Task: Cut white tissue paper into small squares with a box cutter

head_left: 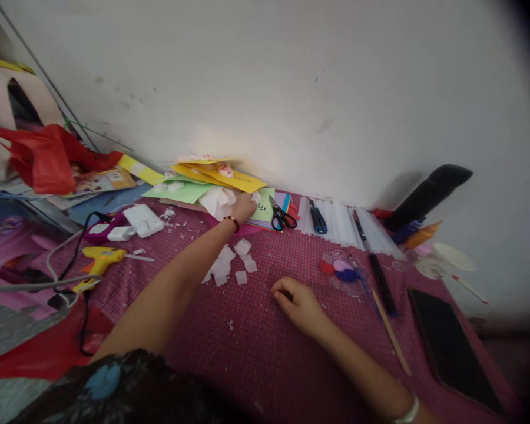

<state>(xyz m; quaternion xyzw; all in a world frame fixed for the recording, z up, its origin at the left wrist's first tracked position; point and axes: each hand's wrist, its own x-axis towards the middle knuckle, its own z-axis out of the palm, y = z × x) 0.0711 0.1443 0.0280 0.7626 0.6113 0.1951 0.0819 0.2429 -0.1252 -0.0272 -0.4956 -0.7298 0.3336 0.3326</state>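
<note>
The left hand (245,207), a bracelet (232,223) worn at its wrist, was stretched forward to the crumpled white paper (218,203) at the back of the table. The paper was seen just beside the fingers, on their left; the fingertips were turned away, so whether it was pinched or only touched could not be told. The right hand (299,303) was held nearer the body, well apart from that paper, with its fingers loosely curled towards the thumb; whether the tips were pressed together could not be made out. A bangle (408,410) was worn on that arm.

Cut paper pieces (223,265) were scattered on the checked cloth (256,330) between the two hands, below the left wrist and to the left of the right hand. Behind the crumpled paper, a yellow card (247,181) was propped near the wall (265,76), with a green card (183,192) below it. Scissors (277,218) were laid just right of the left hand, and a cutter (318,219) was placed further right on a row of whitish sticks (342,225).

To the right of the right hand, a clear dish (333,280) with coloured blobs, a wooden stick (391,333) and a black phone (454,347) were set out. On the far left, a yellow glue gun (102,255) was left below a white plug (143,221).
</note>
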